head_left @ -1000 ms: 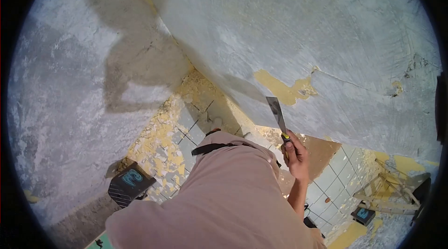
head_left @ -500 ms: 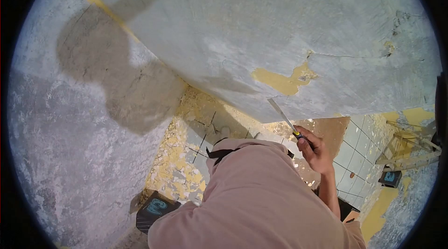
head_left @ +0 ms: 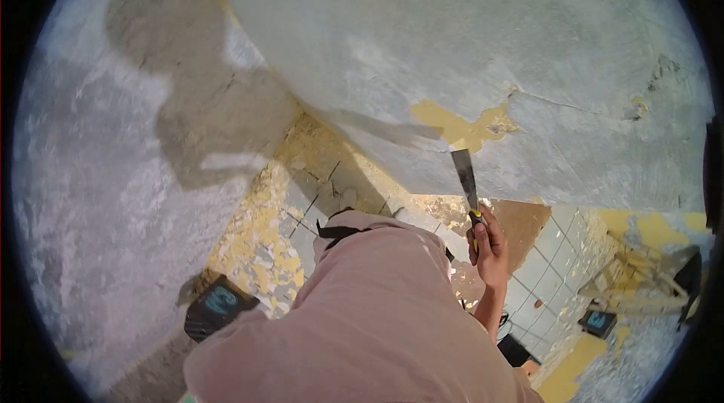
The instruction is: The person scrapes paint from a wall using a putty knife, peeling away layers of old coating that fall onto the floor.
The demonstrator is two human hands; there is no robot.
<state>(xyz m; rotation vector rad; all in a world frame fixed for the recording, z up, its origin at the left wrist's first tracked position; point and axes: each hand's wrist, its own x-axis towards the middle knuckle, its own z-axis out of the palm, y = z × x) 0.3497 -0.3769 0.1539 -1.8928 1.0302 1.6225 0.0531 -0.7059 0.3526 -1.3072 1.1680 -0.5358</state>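
My right hand (head_left: 489,252) is closed round the black and yellow handle of a putty knife (head_left: 466,175). Its flat metal blade points up toward the grey wall (head_left: 362,48), with the tip just below a patch of yellow paint (head_left: 452,124). The patch has a ragged outline, and a thin crack runs to the right from it. My left hand is out of view.
Yellow paint flakes (head_left: 253,252) litter the tiled floor (head_left: 544,271) along the wall's foot. A dark box with blue marking (head_left: 217,309) stands at left, a similar one (head_left: 597,321) at right. Beside that is a wooden frame (head_left: 633,286). My shadow (head_left: 204,93) falls across the corner.
The putty knife has turned from a leftward slant to nearly upright, its blade face now showing more broadly. My view has shifted, and my shadow has changed shape at the arm.
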